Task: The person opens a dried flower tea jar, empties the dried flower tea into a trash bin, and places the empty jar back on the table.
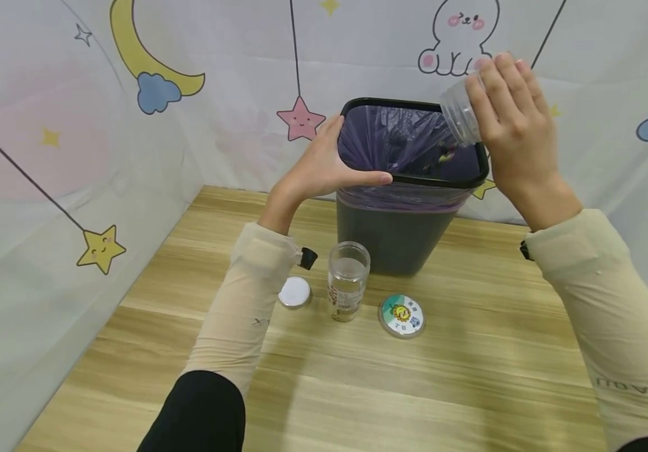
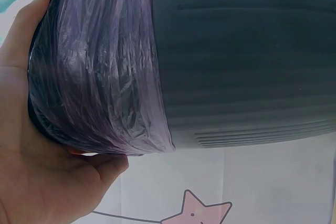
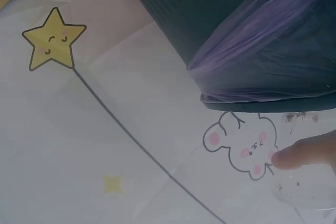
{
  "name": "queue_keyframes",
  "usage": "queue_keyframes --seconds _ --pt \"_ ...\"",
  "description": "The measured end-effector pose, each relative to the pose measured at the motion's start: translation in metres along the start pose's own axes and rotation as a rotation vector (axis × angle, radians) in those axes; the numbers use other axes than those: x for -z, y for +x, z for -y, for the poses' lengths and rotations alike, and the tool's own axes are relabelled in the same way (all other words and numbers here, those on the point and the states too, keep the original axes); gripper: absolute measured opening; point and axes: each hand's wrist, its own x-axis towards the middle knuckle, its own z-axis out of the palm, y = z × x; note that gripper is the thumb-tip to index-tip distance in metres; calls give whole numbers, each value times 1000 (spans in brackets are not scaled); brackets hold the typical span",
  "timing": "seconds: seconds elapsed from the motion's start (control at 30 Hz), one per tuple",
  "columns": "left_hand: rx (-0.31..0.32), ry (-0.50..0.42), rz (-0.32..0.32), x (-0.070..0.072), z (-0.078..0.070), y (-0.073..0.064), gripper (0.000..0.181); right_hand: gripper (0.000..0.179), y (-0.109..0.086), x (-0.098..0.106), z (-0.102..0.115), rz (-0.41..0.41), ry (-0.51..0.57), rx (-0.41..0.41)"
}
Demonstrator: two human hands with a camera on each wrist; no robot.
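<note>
My left hand (image 1: 319,164) grips the left side of the black rim of a grey trash bin (image 1: 396,235), thumb along the front rim and fingers round the far side. A purple plastic bag (image 1: 377,135) lines the bin and folds over its rim. My right hand (image 1: 518,129) holds a clear jar (image 1: 460,113) tipped mouth-down over the bin's right side. Small coloured bits (image 1: 446,154) show just below the jar's mouth. Dark specks cling to the jar wall (image 3: 302,187) in the right wrist view.
On the wooden table (image 1: 470,376), before the bin, stands an open clear jar (image 1: 349,282) with a printed label. A white lid (image 1: 294,292) lies left of it, and a lid with a sunflower picture (image 1: 401,316) to its right. A patterned cloth (image 1: 233,75) hangs behind.
</note>
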Motion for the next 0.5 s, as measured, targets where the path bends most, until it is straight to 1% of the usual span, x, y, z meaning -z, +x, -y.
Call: queue_keyframes --seconds 0.1,0.2,0.33,0.43,0.47,0.5 --pt "-3 -8 -5 0 0 0 136 32 1 0 0 1 -4 -1" --pt "-5 -11 -6 0 0 0 135 35 1 0 0 15 -22 32" --pt "-7 -5 -7 0 1 1 136 35 0 -2 1 12 -28 49" --pt "-5 -4 -7 0 2 1 136 35 0 -3 2 -3 -14 26" --pt "-6 -6 -7 0 2 1 136 35 0 -3 2 -1 -12 24" --pt "-6 -7 -7 0 2 0 136 36 -1 -3 2 20 -18 43"
